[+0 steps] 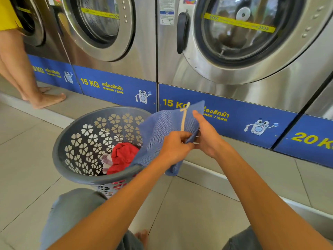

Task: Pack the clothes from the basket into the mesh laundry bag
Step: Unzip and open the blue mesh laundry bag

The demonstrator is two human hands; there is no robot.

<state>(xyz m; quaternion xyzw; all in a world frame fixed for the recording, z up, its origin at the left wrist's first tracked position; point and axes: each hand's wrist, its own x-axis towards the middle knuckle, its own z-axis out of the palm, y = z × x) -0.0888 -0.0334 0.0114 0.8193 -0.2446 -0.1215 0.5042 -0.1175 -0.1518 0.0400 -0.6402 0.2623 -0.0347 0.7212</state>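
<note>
A blue mesh laundry bag (160,134) with a cream drawstring (184,120) hangs over the right side of a round grey plastic basket (72,141). My left hand (175,147) pinches the bag's edge from below. My right hand (207,134) grips the same edge just to the right, thumb up against the mesh. Inside the basket lie a red garment (123,156) and a pale striped piece of clothing (106,159). The bag looks flat and limp.
Steel front-loading washers (243,42) with blue base panels stand on a raised tiled step straight ahead. Another person's bare legs (23,78) stand on that step at the far left. My knees in grey shorts (72,213) frame the tiled floor below.
</note>
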